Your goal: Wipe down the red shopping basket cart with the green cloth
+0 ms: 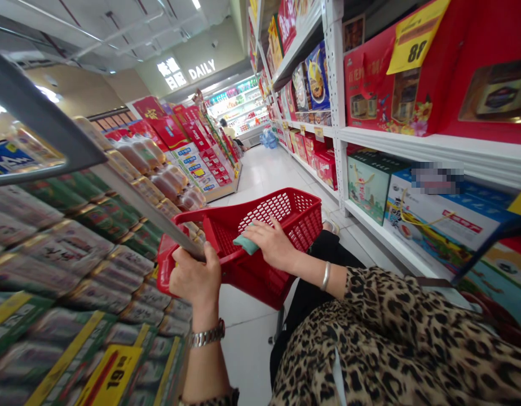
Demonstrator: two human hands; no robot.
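Observation:
My left hand [195,277] is closed round the near rim of a red plastic shopping basket [294,217] and holds it up in the aisle. A metal watch sits on that wrist. My right hand [272,243] reaches over the basket's edge with its fingers closed on a small teal object [245,243], which I cannot identify. A silver bangle circles the right wrist, and the sleeve is leopard print.
Shelves of shrink-wrapped drink cans [74,265] stand close on the left, with a yellow price tag [112,369] below. On the right, white shelves [433,148] carry red and blue gift boxes. A white tiled aisle [269,169] runs ahead towards a person far off.

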